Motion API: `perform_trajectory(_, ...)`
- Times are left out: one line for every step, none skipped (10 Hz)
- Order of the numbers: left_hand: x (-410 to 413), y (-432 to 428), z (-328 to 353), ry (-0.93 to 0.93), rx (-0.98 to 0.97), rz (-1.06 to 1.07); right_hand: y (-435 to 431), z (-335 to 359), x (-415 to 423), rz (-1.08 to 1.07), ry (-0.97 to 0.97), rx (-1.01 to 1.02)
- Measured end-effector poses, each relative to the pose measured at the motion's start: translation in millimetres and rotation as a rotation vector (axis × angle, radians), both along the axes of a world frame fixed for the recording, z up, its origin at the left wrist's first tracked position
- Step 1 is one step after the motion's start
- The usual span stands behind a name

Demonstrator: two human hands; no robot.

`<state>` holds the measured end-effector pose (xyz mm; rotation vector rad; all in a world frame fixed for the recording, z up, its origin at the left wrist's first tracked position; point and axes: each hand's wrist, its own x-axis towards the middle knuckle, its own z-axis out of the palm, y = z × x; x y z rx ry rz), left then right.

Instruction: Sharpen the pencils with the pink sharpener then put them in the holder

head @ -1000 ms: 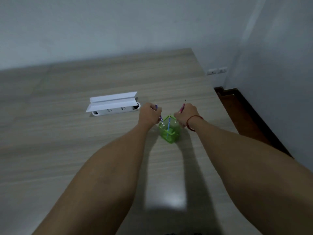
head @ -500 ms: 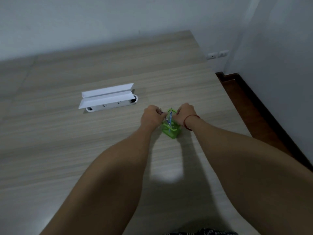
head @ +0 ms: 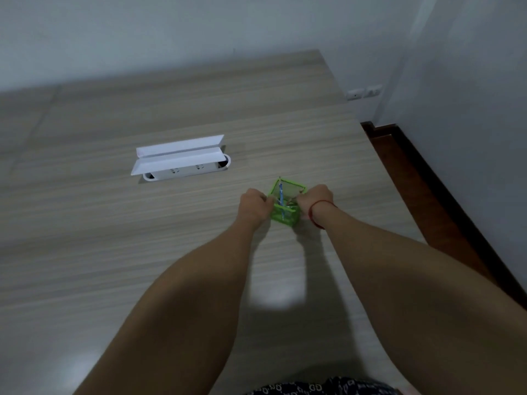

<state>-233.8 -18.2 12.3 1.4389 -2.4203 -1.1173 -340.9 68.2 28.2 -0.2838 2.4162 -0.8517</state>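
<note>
Head view, dim light, slight blur.

- Holder (head: 288, 221): green mesh box, open top. It stands upright on the wooden table (head: 114, 238), right of centre frame and near the table's right edge.
- Blue pencil (head: 281, 201): inside the holder, on its left side. The long axis is close to upright, leaning a little. The upper end points toward the top of the frame and reaches the rim's far left corner; the lower end is down by the base. Cannot tell which end is sharpened.
- Something reddish lies lower in the holder, beside the right hand. It is too blurred to read as pencils or to give a direction.
- Left hand (head: 253, 206): knuckles up, fingers curled in, fingertips against the holder's left wall near the rim. Cannot tell whether they pinch anything.
- Right hand (head: 316, 198): fingers curled in the same way, against the right side of the rim. The fingertips are hidden behind the knuckles, so grip unknown. There is a red string (head: 320, 206) around the wrist.
- Both forearms run up from the bottom of the frame to either side of the holder.
- Upper left of the holder, well apart: a socket box (head: 182, 159) sunk in the table, its white lid raised.
</note>
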Motion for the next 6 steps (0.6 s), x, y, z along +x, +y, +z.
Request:
perform_trajectory(3.0, 5.6, -1.0, 0.009, -0.003, 0.025, -7.3, -0.7, 7.4, 0.061, -0.013, -0.011)
perform_trajectory(1.7, 3.0, -4.0, 0.042, 0.005, 0.065, -18.8, -3.8, 9.8, 0.097, -0.031, -0.023)
perform_trajectory(0.5, -3.2, -3.7, 0.046, 0.023, 0.088, -25.7, -2.5, 10.6, 0.111, -0.036, -0.001)
perform_trajectory(0.5, -9.6, -4.1, 0.052, 0.072, 0.097, -31.7, -7.3, 9.4, 0.111, -0.041, 0.000)
perform_trajectory(2.2, -11.1, -8.0, 0.079, 0.146, 0.118, -29.1, 1.5, 11.1, 0.104, -0.018, -0.008)
perform_trajectory(9.2, -7.7, -10.4, 0.124, 0.156, 0.191, -18.4, 16.0, 17.8, 0.103, 0.079, -0.018)
